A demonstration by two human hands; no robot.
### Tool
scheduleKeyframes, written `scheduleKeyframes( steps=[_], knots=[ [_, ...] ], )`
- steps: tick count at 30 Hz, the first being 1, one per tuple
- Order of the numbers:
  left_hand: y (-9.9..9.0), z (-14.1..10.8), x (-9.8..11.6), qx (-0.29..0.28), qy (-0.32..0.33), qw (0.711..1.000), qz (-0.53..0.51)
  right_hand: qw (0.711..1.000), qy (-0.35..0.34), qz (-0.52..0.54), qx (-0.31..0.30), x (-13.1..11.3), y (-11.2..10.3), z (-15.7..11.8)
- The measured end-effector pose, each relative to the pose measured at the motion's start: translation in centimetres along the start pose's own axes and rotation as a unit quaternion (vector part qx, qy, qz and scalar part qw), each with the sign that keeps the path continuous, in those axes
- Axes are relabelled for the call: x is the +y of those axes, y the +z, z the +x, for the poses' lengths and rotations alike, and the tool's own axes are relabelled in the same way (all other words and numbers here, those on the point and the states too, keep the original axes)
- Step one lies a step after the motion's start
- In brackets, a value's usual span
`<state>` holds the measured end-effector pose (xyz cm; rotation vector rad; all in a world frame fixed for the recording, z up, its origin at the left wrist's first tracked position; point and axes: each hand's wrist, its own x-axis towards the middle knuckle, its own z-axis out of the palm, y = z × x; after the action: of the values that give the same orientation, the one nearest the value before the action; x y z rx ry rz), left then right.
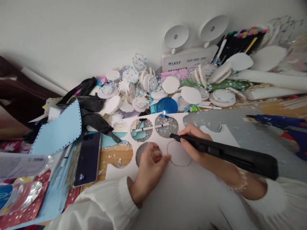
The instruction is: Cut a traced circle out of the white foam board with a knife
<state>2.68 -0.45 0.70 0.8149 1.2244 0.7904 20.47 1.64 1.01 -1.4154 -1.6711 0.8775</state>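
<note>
Well, right hand [196,143]: right of centre, your fingers are closed around the slim front of the black tool, with no gap between grip and body.
Black tool [230,155]: runs from its tip near the centre of the frame down to the right; the tip lies just above the outlined circle.
Left hand [151,163]: just below centre, your fingers are loosely curled and parted from the thumb, resting on the white sheet without pinching anything visible.
White sheet [177,188]: lower centre, with round openings along its upper part.
Outlined circle [179,154]: on the sheet between your hands, your left thumb at its left edge.
White discs [170,84]: heaped across the upper middle, behind the blue round object [167,106].
Phone [87,159]: left of the sheet, lying flat.
Blue glue gun [287,123]: right edge, on the grey mat [254,137].
</note>
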Motion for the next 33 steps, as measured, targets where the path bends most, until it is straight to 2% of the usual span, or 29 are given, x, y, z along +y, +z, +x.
scheduleKeyframes(
  steps=[4,9,20,25,28,31,33],
  knots=[
    [0.0,0.0,-0.1,-0.003,-0.001,1.0,0.002,1.0,0.006,0.03,0.006,0.6,0.1,0.0],
    [0.0,0.0,-0.1,0.003,0.001,1.0,0.006,1.0,0.025,0.011,-0.006,0.7,0.1,0.0],
    [0.0,-0.1,0.0,-0.003,-0.003,1.0,0.007,1.0,0.011,0.024,0.004,0.6,-0.2,-0.2],
    [-0.1,0.1,0.2,-0.011,0.012,1.0,0.002,0.998,0.006,0.044,0.042,0.6,-0.6,-0.3],
    [-0.3,0.1,0.6,-0.017,0.008,1.0,0.001,0.99,0.026,0.111,0.087,0.7,-1.1,-0.3],
    [-0.4,0.2,0.9,-0.016,-0.014,1.0,-0.001,0.955,0.082,0.258,0.122,1.2,-1.7,0.1],
    [-0.6,0.3,0.9,-0.019,-0.024,0.999,-0.012,0.935,0.106,0.316,0.123,1.6,-1.9,0.5]
  ],
)
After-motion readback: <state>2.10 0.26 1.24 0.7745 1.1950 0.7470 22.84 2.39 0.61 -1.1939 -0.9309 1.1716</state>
